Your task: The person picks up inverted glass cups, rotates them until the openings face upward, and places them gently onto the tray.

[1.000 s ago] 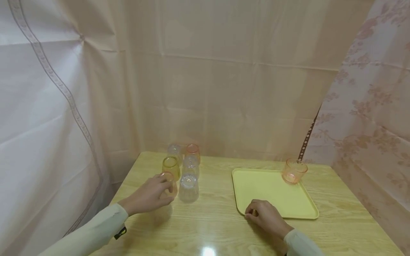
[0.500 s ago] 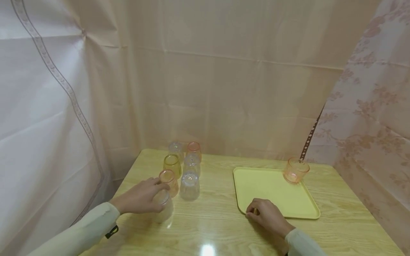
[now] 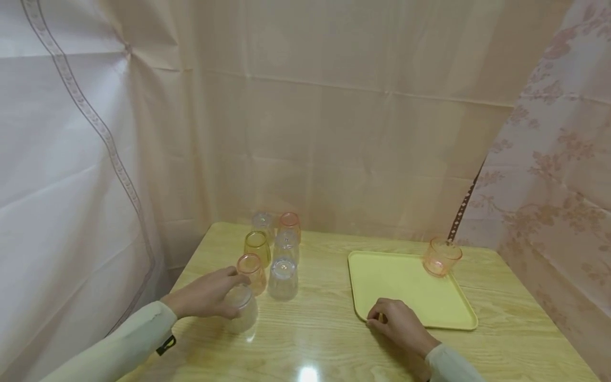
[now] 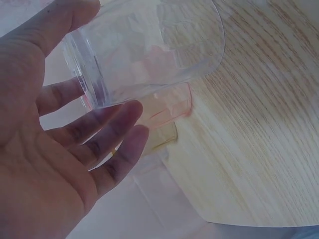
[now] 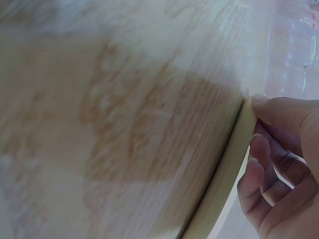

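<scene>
In the head view my left hand (image 3: 210, 294) is at the front left of the table, its thumb and index finger around the top of an upside-down clear glass (image 3: 245, 313). The left wrist view shows the thumb and index finger at the base of that clear glass (image 4: 149, 50), the other fingers spread loosely. Right behind it stands an upside-down pink glass (image 3: 253, 276), close to the fingertips. My right hand (image 3: 398, 324) pinches the near-left corner of a yellow tray (image 3: 406, 289); in the right wrist view the thumb lies on the tray's rim (image 5: 224, 184).
Beside and behind the pink glass stand another clear glass (image 3: 283, 281), a yellow glass (image 3: 258, 249) and several more, all upside down. An upright pink glass (image 3: 442, 257) stands at the tray's far-right corner. Cloth curtains (image 3: 353, 159) enclose the table (image 3: 324, 329).
My left hand has drawn back toward the near left, from around the pink glass to the clear glass in front of it. My right hand stays at the tray corner.
</scene>
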The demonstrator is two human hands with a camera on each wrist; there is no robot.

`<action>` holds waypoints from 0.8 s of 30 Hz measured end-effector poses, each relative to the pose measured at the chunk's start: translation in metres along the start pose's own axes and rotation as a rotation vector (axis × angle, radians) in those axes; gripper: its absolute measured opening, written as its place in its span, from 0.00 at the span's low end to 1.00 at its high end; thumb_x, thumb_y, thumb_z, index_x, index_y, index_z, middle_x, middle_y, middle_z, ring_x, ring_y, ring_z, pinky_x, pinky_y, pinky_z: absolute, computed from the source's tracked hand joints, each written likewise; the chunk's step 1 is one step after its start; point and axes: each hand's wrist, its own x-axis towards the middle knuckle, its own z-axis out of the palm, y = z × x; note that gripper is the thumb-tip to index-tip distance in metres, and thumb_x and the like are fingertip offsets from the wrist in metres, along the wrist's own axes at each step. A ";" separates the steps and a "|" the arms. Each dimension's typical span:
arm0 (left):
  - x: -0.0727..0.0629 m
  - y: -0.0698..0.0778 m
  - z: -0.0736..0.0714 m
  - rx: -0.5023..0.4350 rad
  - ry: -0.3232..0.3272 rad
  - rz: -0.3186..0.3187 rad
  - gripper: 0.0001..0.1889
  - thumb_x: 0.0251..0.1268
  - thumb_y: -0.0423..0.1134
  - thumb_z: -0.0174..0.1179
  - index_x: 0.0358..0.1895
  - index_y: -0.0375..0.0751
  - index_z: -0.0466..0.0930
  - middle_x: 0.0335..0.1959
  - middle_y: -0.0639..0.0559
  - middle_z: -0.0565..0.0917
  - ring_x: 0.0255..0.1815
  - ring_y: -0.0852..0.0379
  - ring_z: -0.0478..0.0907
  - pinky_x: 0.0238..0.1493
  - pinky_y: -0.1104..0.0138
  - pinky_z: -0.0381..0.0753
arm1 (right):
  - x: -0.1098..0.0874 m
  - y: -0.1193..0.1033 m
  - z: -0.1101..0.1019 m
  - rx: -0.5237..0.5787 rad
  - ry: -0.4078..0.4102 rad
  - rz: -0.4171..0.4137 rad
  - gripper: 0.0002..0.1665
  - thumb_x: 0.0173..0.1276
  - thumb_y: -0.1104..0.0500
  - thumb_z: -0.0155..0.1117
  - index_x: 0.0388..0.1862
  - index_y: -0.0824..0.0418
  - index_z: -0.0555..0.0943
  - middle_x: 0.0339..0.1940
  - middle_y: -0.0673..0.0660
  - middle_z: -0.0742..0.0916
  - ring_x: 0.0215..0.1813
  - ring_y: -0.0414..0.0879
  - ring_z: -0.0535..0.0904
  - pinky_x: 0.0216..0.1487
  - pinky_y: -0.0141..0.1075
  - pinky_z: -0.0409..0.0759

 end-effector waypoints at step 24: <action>0.000 0.009 -0.004 0.087 0.017 -0.012 0.33 0.48 0.48 0.73 0.60 0.41 0.80 0.55 0.46 0.80 0.46 0.52 0.80 0.44 0.52 0.82 | 0.001 0.000 0.000 -0.013 0.003 0.008 0.03 0.65 0.55 0.76 0.33 0.52 0.89 0.30 0.36 0.81 0.30 0.29 0.73 0.28 0.29 0.75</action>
